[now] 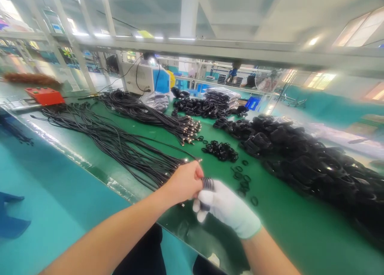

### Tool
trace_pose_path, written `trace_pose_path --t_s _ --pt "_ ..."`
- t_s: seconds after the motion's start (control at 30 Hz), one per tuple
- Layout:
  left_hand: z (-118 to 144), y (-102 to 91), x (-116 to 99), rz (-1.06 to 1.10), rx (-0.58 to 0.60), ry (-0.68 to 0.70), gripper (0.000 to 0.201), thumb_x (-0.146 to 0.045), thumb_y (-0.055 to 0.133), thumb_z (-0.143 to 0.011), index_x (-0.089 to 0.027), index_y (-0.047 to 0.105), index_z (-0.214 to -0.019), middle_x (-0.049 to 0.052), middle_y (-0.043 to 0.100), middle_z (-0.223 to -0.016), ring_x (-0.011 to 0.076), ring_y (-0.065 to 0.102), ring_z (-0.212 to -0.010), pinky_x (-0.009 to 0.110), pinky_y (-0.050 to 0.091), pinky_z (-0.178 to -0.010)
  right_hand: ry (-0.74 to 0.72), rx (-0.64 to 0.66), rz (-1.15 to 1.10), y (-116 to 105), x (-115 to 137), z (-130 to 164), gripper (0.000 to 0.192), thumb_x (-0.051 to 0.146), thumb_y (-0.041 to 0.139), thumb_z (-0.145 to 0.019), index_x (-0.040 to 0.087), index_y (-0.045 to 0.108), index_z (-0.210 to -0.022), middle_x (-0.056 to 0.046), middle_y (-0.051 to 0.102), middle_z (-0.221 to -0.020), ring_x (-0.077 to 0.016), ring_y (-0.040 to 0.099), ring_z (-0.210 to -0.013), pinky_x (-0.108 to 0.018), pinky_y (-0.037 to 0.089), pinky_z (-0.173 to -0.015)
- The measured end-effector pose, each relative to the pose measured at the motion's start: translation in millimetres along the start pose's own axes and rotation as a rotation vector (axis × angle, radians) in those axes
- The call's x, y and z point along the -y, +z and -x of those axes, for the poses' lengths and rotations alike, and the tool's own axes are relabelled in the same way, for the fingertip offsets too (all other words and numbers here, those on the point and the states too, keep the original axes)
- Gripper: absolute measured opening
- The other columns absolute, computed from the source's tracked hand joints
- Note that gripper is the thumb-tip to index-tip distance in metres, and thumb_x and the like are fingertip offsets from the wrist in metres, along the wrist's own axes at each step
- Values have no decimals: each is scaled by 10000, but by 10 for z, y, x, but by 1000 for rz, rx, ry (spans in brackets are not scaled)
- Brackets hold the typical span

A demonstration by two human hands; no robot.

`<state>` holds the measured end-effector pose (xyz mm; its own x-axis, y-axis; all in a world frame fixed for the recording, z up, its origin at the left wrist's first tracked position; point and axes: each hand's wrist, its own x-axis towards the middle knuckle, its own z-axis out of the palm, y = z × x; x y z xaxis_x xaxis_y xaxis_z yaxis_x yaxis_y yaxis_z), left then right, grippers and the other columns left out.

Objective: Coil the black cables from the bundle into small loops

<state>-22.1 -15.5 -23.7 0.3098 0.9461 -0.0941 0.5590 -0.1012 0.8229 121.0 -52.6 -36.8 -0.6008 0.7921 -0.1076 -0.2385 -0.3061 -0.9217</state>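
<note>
Bare, with its fingers closed in a pinch, my left hand meets my right hand over the near edge of the green-topped bench. What its fingertips pinch is hidden. My right hand wears a white glove and is curled closed. A stack of black rings sits at its fingers, against the left fingertips; whether they circle a finger cannot be told. Something dark shows lower between the gloved fingers. Beside the left hand lie black cables with metal ends. Loose black rings lie beyond the glove, near a small ring pile.
A second cable bundle lies farther back. Large heaps of black coiled items cover the right side. At the back stand a white-and-blue machine and a red box. A shelf rail crosses above the bench.
</note>
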Motion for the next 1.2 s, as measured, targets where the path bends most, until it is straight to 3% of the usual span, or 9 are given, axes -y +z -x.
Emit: trace_pose_path --t_s 0.17,0.37,0.6,0.73,0.83,0.93,1.0,1.1,1.2 --pt "46 -74 -47 -176 -55 99 120 -188 566 -678 -211 588 -793 -21 634 -719 141 574 -635 211 412 -523 34 -92 -89 -32 -96 -32 216 276 692 -716 94 603 -793 -36 605 -681 -111 579 -531 -225 520 -451" --pt "192 23 25 -399 -226 341 341 -142 483 -794 -239 610 -1096 28 632 -1094 200 567 -939 330 447 -847 31 -33 -143 -57 -92 -16 274 316 664 -757 95 598 -905 -70 625 -769 -170 646 -715 -282 568 -577" --pt "248 148 68 -409 -190 328 362 -114 412 -835 -144 605 -1139 98 634 -1106 235 550 -1013 372 429 -910 5 -37 -106 -11 -116 -14 256 291 677 -740 96 574 -869 -41 593 -720 -142 619 -643 -272 556 -549" --pt "80 -57 12 -214 -73 307 316 -249 483 -850 -218 592 -1145 39 637 -1092 189 584 -940 311 455 -852 -60 -207 -144 -201 175 169 294 263 692 -721 131 577 -958 -38 601 -745 -143 601 -621 -273 521 -509" --pt "-254 -89 -40 -187 -22 333 252 -320 464 -865 -206 624 -1024 18 656 -999 168 597 -874 269 459 -786 -275 -423 -233 -536 473 446 285 258 696 -728 172 580 -973 -19 597 -728 -160 610 -676 -257 494 -519" --pt "-632 157 -116 -295 39 407 182 -264 474 -846 -196 640 -878 6 652 -866 165 588 -821 258 439 -752 -449 -649 -260 -859 600 674 285 306 697 -736 190 587 -971 -29 625 -794 -210 641 -814 -307 535 -620" --pt "-834 424 -174 -335 91 439 125 -220 520 -804 -199 643 -807 2 634 -819 173 578 -815 266 424 -760 -462 -738 -282 -993 576 730 304 325 705 -729 195 586 -978 -37 640 -844 -228 650 -865 -331 549 -672" --pt "-1043 823 -232 -343 158 457 89 -191 553 -771 -213 637 -790 9 609 -846 194 570 -853 293 404 -800 -428 -759 -312 -1055 499 710 333 334 717 -717 200 583 -990 -40 651 -868 -215 661 -850 -318 555 -663" --pt "-1173 1054 -228 -299 211 429 50 -188 571 -757 -209 610 -781 26 587 -867 218 557 -906 315 392 -828 -418 -742 -307 -1021 473 669 366 335 726 -707 193 575 -1009 -45 652 -873 -190 661 -779 -297 551 -616"
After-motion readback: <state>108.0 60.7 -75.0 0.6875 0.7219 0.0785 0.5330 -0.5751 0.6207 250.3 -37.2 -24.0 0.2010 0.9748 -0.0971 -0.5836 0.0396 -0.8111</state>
